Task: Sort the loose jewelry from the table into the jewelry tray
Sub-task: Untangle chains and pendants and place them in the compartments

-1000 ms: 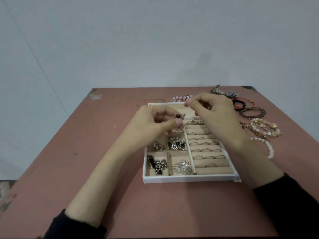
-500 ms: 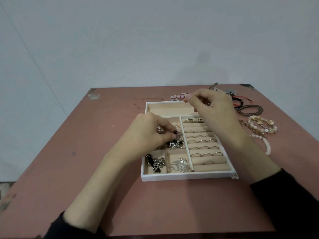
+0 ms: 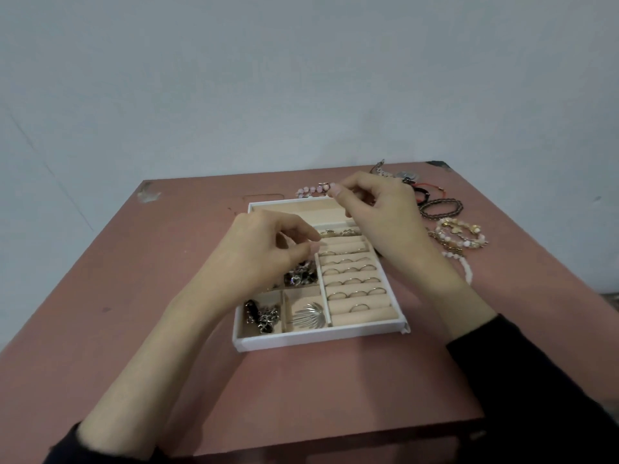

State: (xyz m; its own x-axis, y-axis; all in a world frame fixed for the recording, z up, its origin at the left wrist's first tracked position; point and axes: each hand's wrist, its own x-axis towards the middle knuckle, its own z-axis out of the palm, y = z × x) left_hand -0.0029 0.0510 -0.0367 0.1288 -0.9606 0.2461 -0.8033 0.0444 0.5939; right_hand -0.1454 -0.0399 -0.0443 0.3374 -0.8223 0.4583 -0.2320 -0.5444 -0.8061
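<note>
The right hand [image 3: 378, 212] reached over the far rim of the white tray with beige velvet compartments [image 3: 321, 336], its thumb and forefinger pinched on the clasp end of a pale pink beaded bracelet [image 3: 310, 190]. The bracelet lay on the reddish-brown worktop [image 3: 167, 262] just beyond the tray's far edge, its length trailing left from the pinching fingertips, so the long empty compartment lay directly nearer the person. The left hand [image 3: 268, 259] hovered over the small left compartments with fingertips drawn together; whether it held anything I could not tell. One tray; one silver fan-shaped brooch [image 3: 308, 316] in the near compartment; roughly a dozen rings [image 3: 351, 281] in the rolls. On the right lay one dark beaded bracelet [image 3: 440, 208], one red cord bracelet [image 3: 425, 192] and a tangle of pearly bracelets [image 3: 459, 236], uncounted.
</note>
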